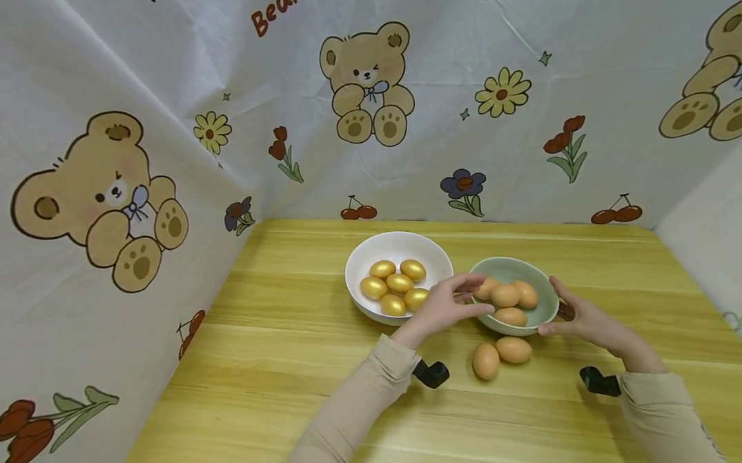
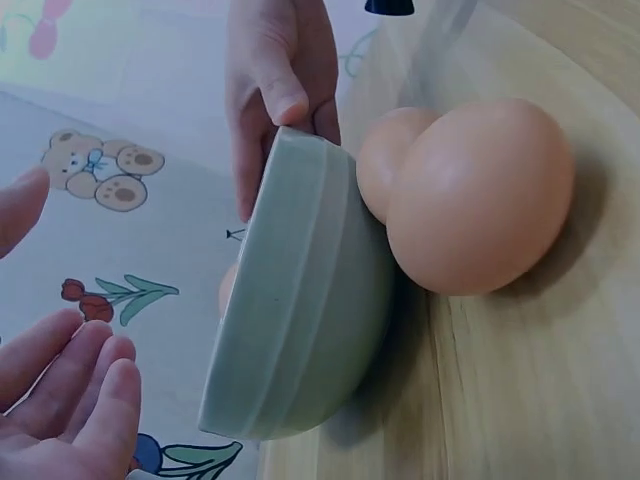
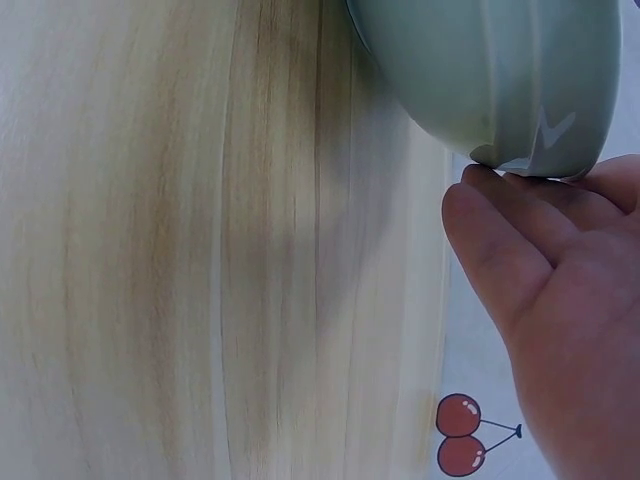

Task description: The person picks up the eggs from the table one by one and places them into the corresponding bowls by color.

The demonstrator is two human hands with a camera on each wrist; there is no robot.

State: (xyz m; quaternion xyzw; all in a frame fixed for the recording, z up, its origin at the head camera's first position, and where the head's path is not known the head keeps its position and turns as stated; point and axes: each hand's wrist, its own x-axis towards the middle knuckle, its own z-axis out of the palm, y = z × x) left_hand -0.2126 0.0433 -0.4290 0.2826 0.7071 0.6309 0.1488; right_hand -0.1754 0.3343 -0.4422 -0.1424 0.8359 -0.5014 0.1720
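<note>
Head view: a person in beige sleeves sits at a yellow wood-grain surface [image 1: 276, 346], w/ a bear-and-flower printed cloth [image 1: 155, 130] hung behind and to both sides.

Landmark: a pale green bowl [image 1: 537, 279], about mid-surface. It holds four brown eggs [image 1: 506, 295] in a cluster. Two more brown eggs on the surface [image 1: 499, 355] lie just in front of the green bowl, side by side and touching or nearly so.

The left hand [image 1: 444, 304] is at the green bowl's left rim, fingers fairly straight and loosely spread, reaching over the rim toward the eggs inside. Can't tell if fingertips touch an egg or the rim; the left wrist view shows the fingers [image 2: 70, 400] open and apart from the bowl wall [image 2: 300, 310].

The right hand [image 1: 582, 315] is at the green bowl's right side. Fingers are relaxed and nearly straight, thumb at the rim, fingertips against the outer wall near the base. The right wrist view shows fingertips [image 3: 500, 215] touching the bowl's lower edge [image 3: 500, 80], hand not closed round it.

Just left of the green bowl, rims close together, sits a white bowl [image 1: 362, 252] w/ five gold eggs [image 1: 398, 284].

Black wrist-mounted cams [image 1: 431, 373] show at both cuffs, nearer the viewer than the green bowl.
</note>
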